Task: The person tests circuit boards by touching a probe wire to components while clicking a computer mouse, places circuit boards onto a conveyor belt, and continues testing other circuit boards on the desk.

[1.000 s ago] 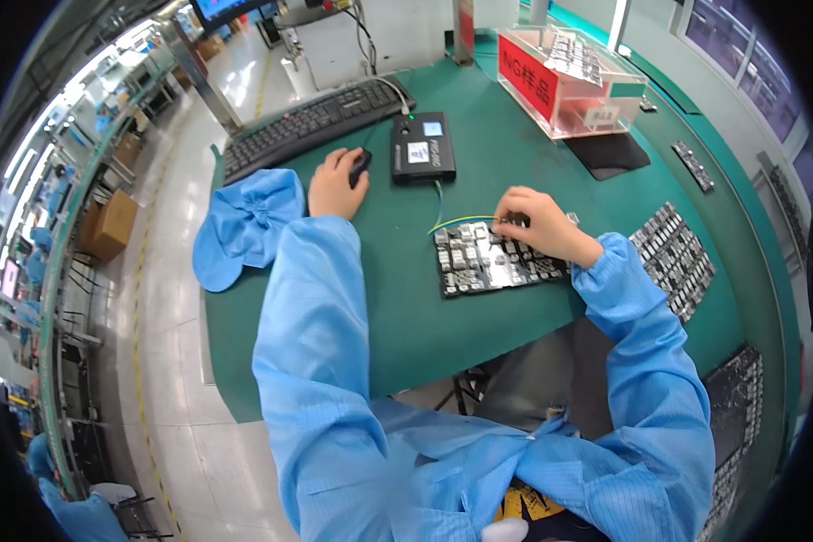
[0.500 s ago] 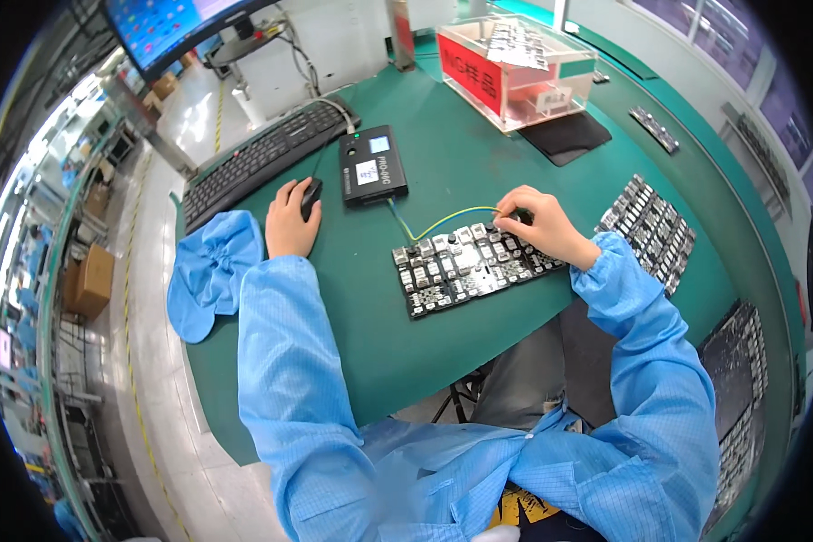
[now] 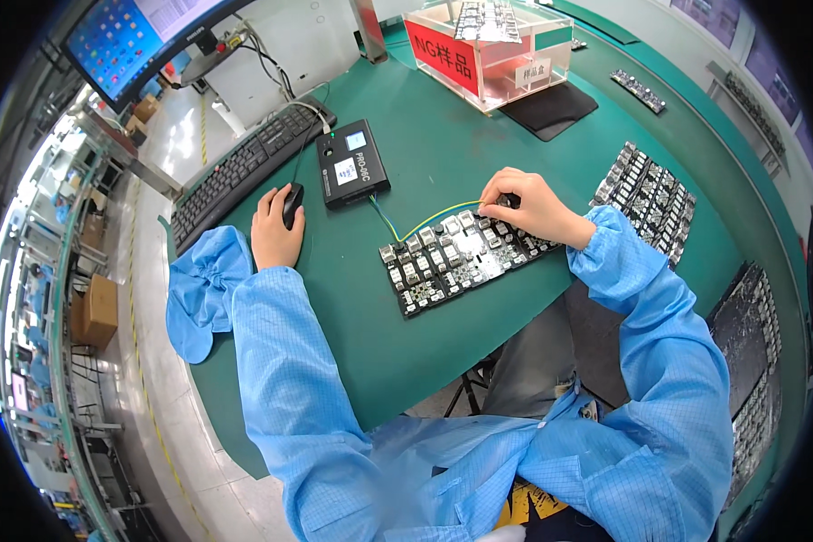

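Observation:
My left hand (image 3: 275, 233) is curled over a black computer mouse (image 3: 293, 206) on the green table. Pinched together, the fingers of my right hand (image 3: 531, 210) grip the end of a yellow and blue cable (image 3: 438, 215) at the far edge of a circuit board panel (image 3: 461, 264). My fingers mostly hide the tip of that cable, so its contact with the panel cannot be made out. The panel lies flat and carries rows of small white and silver parts. From the cable's other end rises a black tester box (image 3: 352, 164) with two small lit screens.
Beyond the mouse lies a black keyboard (image 3: 244, 172), with a blue cloth cap (image 3: 210, 289) nearer me. A clear box (image 3: 506, 68) with a red label stands at the back. More board panels (image 3: 646, 199) lie to the right. A monitor (image 3: 140, 45) is at upper left.
The whole view has shifted slightly, so the table things appear a little farther left. Both hands keep their grips, on the mouse and on the cable end.

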`<act>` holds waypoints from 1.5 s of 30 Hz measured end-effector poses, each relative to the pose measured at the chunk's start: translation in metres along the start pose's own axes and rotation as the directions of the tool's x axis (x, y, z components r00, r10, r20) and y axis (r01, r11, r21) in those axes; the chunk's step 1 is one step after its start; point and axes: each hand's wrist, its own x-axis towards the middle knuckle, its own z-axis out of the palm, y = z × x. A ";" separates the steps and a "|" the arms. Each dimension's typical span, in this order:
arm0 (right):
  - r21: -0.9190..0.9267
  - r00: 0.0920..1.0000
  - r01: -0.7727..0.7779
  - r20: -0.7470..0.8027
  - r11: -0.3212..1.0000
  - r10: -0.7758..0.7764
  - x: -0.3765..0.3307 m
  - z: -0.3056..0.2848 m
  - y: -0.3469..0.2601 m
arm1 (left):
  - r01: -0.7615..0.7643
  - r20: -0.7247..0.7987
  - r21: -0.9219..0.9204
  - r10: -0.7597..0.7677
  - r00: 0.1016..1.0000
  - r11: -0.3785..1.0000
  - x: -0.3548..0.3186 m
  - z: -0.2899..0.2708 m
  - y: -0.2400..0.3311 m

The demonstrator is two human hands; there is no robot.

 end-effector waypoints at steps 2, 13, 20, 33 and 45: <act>0.002 1.000 0.001 0.007 1.000 -0.001 0.000 0.000 -0.001 | -0.003 -0.001 0.001 0.003 1.000 1.000 -0.001 -0.001 0.000; -0.032 1.000 0.001 0.016 0.999 0.000 0.000 0.001 -0.002 | 0.009 0.003 0.014 -0.009 1.000 1.000 -0.001 -0.002 0.001; -0.029 1.000 0.019 0.010 0.999 -0.019 -0.001 0.002 -0.002 | 0.003 -0.009 0.014 -0.003 1.000 1.000 -0.001 0.001 -0.002; -0.031 1.000 -0.010 0.012 0.999 0.010 -0.001 0.002 -0.003 | 0.004 -0.012 0.011 -0.004 1.000 1.000 -0.002 0.000 0.000; -0.037 0.999 -0.029 0.016 0.999 0.030 -0.002 0.003 -0.005 | -0.005 -0.014 -0.007 0.005 1.000 1.000 -0.003 -0.001 0.000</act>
